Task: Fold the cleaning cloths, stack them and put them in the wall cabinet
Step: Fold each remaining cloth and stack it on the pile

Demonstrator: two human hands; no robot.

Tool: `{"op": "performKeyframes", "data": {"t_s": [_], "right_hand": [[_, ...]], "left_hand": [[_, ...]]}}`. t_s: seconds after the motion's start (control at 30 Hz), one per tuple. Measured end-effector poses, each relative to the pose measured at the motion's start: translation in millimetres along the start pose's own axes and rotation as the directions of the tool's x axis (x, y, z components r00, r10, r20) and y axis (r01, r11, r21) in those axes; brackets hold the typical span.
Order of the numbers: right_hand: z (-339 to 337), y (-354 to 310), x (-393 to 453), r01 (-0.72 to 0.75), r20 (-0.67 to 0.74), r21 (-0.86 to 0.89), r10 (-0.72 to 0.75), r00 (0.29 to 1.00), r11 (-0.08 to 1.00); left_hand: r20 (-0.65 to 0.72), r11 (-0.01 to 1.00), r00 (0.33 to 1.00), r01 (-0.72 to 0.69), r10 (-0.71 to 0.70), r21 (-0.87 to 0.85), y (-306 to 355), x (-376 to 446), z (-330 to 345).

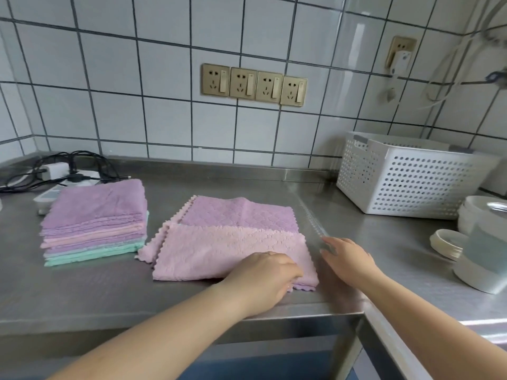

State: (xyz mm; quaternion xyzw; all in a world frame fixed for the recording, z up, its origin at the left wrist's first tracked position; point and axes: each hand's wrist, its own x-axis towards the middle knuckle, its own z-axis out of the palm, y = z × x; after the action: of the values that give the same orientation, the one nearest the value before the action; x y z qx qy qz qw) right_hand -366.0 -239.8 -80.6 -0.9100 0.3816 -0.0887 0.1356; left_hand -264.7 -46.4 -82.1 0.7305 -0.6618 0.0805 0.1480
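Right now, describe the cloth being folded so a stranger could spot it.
On the steel counter, right of the folded stack, lies a pink cloth under the left hand. Unlike the stack, it's a single half-folded piece on a purple cloth.

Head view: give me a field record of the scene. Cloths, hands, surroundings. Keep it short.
surface: steel counter
stack: folded cloths, purple on top, pink and green below, at left
working cloth: pink-purple cloth, partly folded, centre of the counter
left hand: left hand rests on the cloth's near right corner, fingers curled at the edge; a grip is unclear
right hand: right hand flat on the counter, right of the cloth, fingers straight
basket: white perforated basket, back right
dishes: white bowls, far right
wall: four sockets on the tiles
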Motion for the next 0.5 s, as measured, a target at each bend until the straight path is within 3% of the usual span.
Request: {"op": "performKeyframes", "data": {"t_s": [0.2,0.37,0.5], "right_hand": [[-4.1,8.0,-7.8,0.076,-0.006,0.053,-0.076,0.997,0.996],[-4.2,1.0,-13.5,0.125,-0.006,0.075,-0.125,0.992,0.989],[-3.2,-4.8,-17.4,0.176,-0.018,0.080,-0.175,0.984,0.981]], "left_hand": [[-0.070,0.996,0.997,0.048,-0.043,0.074,7.6,14.4,5.1],[-0.077,0.973,0.995,-0.049,0.067,0.225,17.4,14.7,0.2],[-0.095,0.992,0.993,-0.060,0.071,0.113,14.0,18.2,5.9]]}}
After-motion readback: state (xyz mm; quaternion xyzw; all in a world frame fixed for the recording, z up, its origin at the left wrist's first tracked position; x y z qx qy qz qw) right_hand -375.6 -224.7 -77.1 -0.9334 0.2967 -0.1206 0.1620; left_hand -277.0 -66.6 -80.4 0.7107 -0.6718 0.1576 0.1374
